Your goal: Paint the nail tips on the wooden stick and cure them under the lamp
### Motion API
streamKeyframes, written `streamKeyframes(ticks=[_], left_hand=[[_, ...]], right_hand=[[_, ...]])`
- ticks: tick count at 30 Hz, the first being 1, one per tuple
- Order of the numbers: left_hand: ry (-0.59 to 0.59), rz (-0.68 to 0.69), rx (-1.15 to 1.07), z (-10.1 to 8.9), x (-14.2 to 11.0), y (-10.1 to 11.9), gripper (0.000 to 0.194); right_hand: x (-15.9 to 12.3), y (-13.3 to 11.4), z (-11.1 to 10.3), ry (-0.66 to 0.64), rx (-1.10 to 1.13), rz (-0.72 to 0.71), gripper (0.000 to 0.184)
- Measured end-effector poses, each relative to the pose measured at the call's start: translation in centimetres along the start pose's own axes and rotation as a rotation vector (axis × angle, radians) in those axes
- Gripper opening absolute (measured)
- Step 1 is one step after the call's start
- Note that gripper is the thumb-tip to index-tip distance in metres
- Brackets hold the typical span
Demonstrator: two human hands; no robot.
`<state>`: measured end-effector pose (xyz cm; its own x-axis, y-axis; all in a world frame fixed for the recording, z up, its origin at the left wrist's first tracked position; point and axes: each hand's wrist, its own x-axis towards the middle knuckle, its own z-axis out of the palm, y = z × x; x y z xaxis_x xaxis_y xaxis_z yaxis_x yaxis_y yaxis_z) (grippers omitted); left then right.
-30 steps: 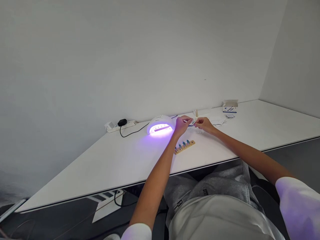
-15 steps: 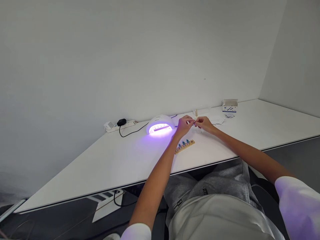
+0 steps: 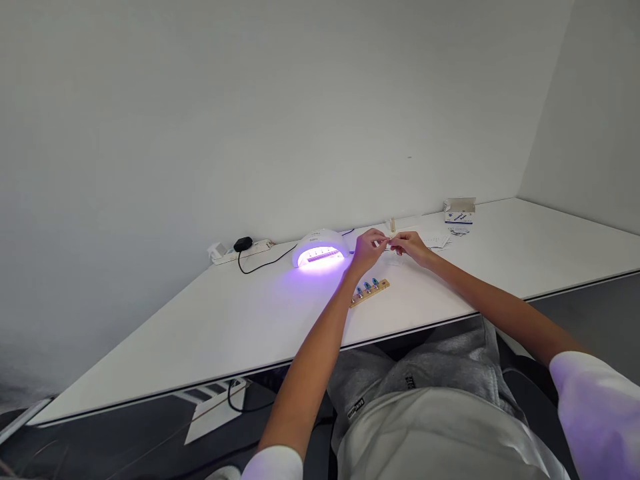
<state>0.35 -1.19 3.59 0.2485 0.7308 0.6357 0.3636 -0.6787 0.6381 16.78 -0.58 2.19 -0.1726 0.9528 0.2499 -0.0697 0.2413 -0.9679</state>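
My left hand (image 3: 369, 247) and my right hand (image 3: 409, 247) meet over the white table (image 3: 240, 313), fingertips pinched together. Whatever lies between the fingers is too small and hidden to name. Nearer to me, partly behind my left forearm, lies a wooden strip (image 3: 384, 285) carrying several shiny blue-green nail tips (image 3: 367, 287) on small stands. Just left of my left hand is a white nail lamp (image 3: 321, 241), lit violet inside. A small clear piece (image 3: 395, 261) rests on the table below my right hand.
A power strip (image 3: 256, 249) with a black adapter (image 3: 243, 244) lies along the wall, its cable running to the lamp. Behind my right hand are white sheets (image 3: 436, 240). An alcohol pads box (image 3: 459, 212) stands farther right, small packets (image 3: 459, 231) before it.
My hands have drawn closer together, and the fingertips now touch. The small blue-and-white bit glimpsed between them earlier is hidden now. The lamp and strip stay put.
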Motion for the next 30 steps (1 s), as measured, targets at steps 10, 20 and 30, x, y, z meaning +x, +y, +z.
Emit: streamKeyframes(ticks=[10,20,30], left_hand=[[0.080,-0.088,-0.009,-0.17,0.10,0.26,0.014],[-0.022,-0.167,-0.082,0.14,-0.37,0.76,0.015],[-0.053,-0.164,-0.129,0.27,-0.23,0.11,0.022]], right_hand=[[0.05,0.26,0.09,-0.002,-0.158,-0.092,0.019],[0.14,0.69,0.09,0.027,-0.272,-0.146,0.009],[0.27,0.92,0.08,0.054,-0.308,-0.206,0.013]])
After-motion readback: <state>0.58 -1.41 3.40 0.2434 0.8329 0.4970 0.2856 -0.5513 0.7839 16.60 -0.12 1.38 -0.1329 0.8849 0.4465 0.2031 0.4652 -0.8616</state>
